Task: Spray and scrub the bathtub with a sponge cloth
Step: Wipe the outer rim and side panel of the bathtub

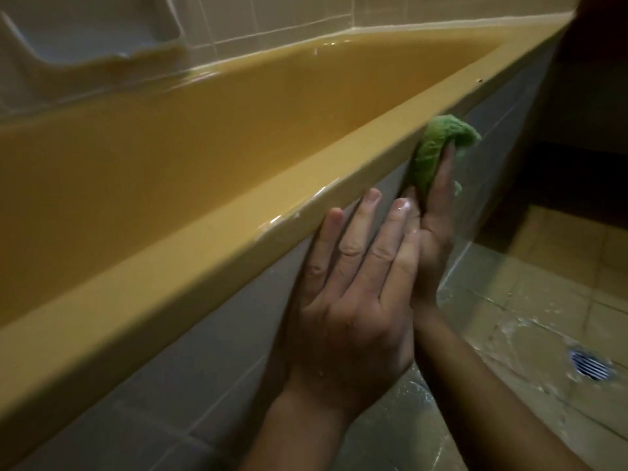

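Two hands work at the outer lip of the bathtub [210,137], right of centre in the frame. My right hand [430,212] is closed on the green sponge cloth [438,144], fingers pinching it against the underside of the tub's outer rim, where the yellow edge meets the grey tiled side panel [204,385]. My left hand [350,300] lies flat with fingers spread and holds nothing, its fingertips touching the panel just below the rim, beside the right wrist.

To do this step well, I judge I should keep the cloth bunched enough to press into the seam under the rim, then drag it along the edge toward the upper right of the frame in overlapping strokes, turning the cloth when one face gets dirty. The left hand serves best as a brace, so the scrubbing hand can bear down without slipping; both hands look wet, so the grip could slide.

The tub is mustard yellow with a glossy finish, running diagonally from lower left to upper right. Wet streaks glint on the rim just above my left fingers and on the far ledge by the wall tiles [272,18]. The inside walls look smooth; the light is dim, so I cannot tell whether grime remains. No spray bottle is in view. The floor tiles [530,300] at lower right are wet, with a floor drain [589,363] near the right edge.
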